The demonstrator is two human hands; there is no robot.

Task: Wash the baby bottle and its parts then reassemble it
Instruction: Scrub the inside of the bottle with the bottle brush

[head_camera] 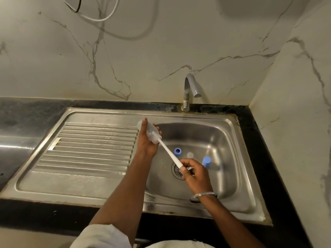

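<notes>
The left hand (147, 140) has its grip closed around the clear baby bottle (149, 131), holding it tilted over the left edge of the sink basin (223, 140), mouth down toward the right. The right hand (194, 173) pinches the end of the white brush handle (169, 152), whose other end goes into the bottle's mouth. On the basin floor lie 3 parts: a blue ring (177, 151), a clear teat (190, 155) and a blue cap (206, 161), near the drain (176, 170). The faucet (190, 88) stands behind, on the dark counter (26, 108)
</notes>
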